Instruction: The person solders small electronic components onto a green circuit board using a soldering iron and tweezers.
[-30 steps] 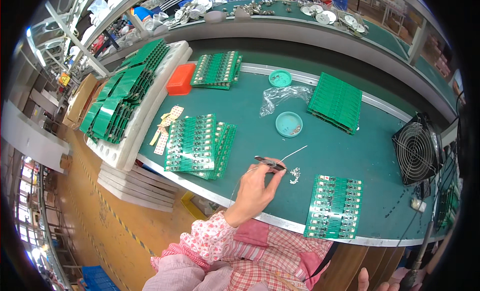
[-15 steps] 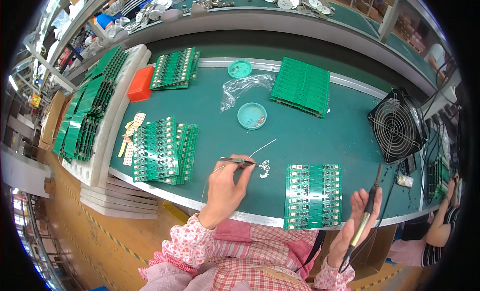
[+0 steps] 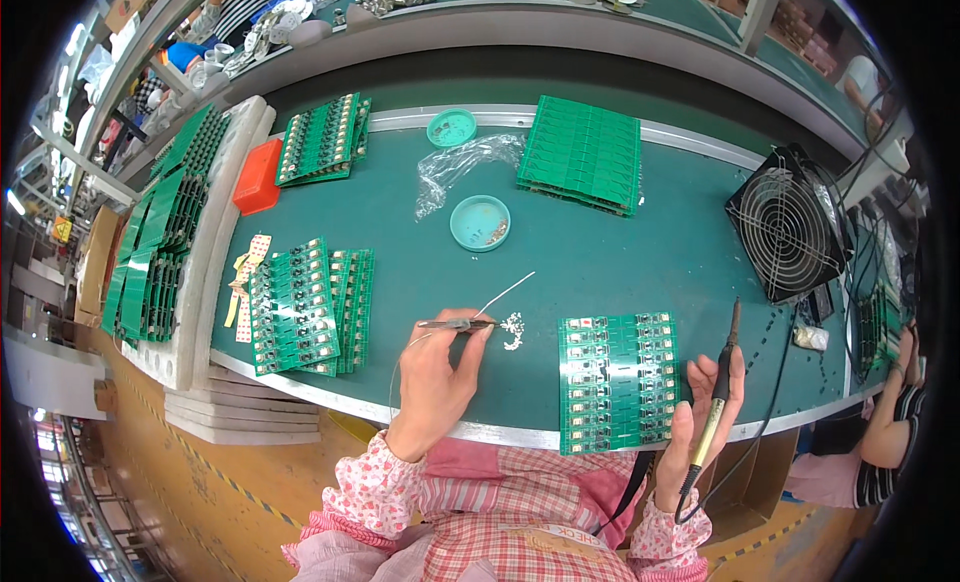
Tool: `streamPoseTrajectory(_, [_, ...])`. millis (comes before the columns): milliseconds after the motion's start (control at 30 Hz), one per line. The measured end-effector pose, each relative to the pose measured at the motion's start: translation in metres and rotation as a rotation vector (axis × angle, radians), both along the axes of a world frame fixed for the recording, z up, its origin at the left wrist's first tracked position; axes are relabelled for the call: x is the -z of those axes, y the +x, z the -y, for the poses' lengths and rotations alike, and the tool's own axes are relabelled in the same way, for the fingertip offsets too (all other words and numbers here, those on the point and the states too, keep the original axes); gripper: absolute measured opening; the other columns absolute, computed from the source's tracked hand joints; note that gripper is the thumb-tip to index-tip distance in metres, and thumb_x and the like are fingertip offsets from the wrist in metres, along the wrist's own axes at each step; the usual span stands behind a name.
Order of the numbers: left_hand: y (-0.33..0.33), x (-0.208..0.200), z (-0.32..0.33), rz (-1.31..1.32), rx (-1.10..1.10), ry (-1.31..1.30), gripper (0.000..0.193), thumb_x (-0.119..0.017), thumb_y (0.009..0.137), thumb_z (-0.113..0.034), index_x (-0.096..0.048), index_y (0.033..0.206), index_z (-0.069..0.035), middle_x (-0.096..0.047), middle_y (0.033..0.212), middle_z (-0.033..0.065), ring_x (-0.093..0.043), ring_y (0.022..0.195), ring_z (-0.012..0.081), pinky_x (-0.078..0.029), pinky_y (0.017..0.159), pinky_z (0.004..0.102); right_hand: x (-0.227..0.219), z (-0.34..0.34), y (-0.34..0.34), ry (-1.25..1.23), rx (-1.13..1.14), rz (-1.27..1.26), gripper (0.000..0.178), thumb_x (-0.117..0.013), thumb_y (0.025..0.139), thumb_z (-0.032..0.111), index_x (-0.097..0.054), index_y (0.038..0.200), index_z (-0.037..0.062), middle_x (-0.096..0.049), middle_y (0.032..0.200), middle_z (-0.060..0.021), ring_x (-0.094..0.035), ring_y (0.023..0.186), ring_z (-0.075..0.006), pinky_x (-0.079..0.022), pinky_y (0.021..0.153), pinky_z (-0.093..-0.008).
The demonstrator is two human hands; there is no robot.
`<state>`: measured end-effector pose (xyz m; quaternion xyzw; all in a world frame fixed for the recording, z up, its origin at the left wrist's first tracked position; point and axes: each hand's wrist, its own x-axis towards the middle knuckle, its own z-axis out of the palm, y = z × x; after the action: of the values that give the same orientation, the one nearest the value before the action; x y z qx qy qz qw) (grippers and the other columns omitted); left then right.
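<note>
While a black fan [image 3: 788, 224] stands on green surface [image 3: 640, 267] above tan floor [image 3: 235, 472], left grip [image 3: 438, 382] pinches slim tool [image 3: 450, 324], right grip [image 3: 684, 440] curls round soldering iron [image 3: 710, 430]

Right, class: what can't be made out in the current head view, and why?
Head view:
- Slim tool in the left hand: whether its tip grips anything, too small.
- White bits: too small to identify.
- Rear green board stack: lower faces, hidden by the top board.
- Co-worker at right: partly cut off by the dark rim.

White bits [image 3: 514, 331] too small to identify; co-worker [image 3: 885, 447] at right partly cut off.
</note>
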<state>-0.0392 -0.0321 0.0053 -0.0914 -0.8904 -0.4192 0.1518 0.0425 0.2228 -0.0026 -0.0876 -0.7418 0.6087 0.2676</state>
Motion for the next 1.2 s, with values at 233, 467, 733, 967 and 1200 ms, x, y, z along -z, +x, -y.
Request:
streamPoseTrajectory(233, [0.011,-0.002,-0.009,0.021,0.017,0.126,0.01,-0.066,0.092,0.006,-0.067,0.102,0.004,-0.07,0.099,0.01,-0.07,0.088,0.0176,-0.054,0.08,0.0291,-0.01,-0.002,-0.004,0.438,-0.114,0.135,0.081,-0.08,0.079,0.002,-0.037,0.148,-0.0018,-0.057,0.121,-0.0184,-0.059,0.112,-0.0296,-0.046,0.099,-0.0378])
streamPoseTrajectory(467, [0.018,-0.002,-0.047,0.095,0.227,0.181,0.012,-0.065,0.092,0.006,-0.065,0.104,0.005,-0.069,0.101,0.0103,-0.071,0.091,0.0193,-0.057,0.084,0.0299,-0.011,-0.003,-0.016,0.59,-0.136,0.093,0.078,-0.078,0.079,0.0,-0.04,0.147,0.002,-0.058,0.116,-0.0196,-0.062,0.102,-0.0335,-0.052,0.085,-0.0393])
streamPoseTrajectory(733, [0.014,0.007,-0.05,0.067,0.217,0.119,0.011,-0.07,0.088,0.0,-0.068,0.099,-0.001,-0.072,0.101,0.0096,-0.068,0.084,0.0281,-0.052,0.074,0.0346,0.0,-0.007,-0.007,0.476,-0.036,0.043,0.069,-0.076,0.082,-0.001,-0.045,0.144,0.0011,-0.064,0.113,-0.0184,-0.065,0.1,-0.0294,-0.053,0.084,-0.0369])
streamPoseTrajectory(967, [0.015,0.002,-0.053,0.07,0.212,0.012,0.01,-0.068,0.09,0.003,-0.068,0.1,0.002,-0.07,0.099,0.0107,-0.068,0.084,0.0234,-0.052,0.078,0.0307,0.002,-0.004,-0.004,0.365,0.013,0.044,0.052,-0.069,0.086,-0.007,-0.053,0.135,-0.0002,-0.068,0.107,-0.017,-0.068,0.098,-0.0268,-0.053,0.084,-0.035])
streamPoseTrajectory(1200, [0.014,0.002,-0.053,0.047,0.209,-0.008,0.011,-0.068,0.09,0.002,-0.067,0.101,0.001,-0.07,0.1,0.0108,-0.069,0.084,0.0238,-0.053,0.077,0.0311,0.002,-0.006,-0.001,0.261,0.003,-0.019,0.032,-0.062,0.093,-0.005,-0.059,0.124,0.0,-0.069,0.097,-0.0148,-0.068,0.086,-0.023,-0.053,0.077,-0.0324])
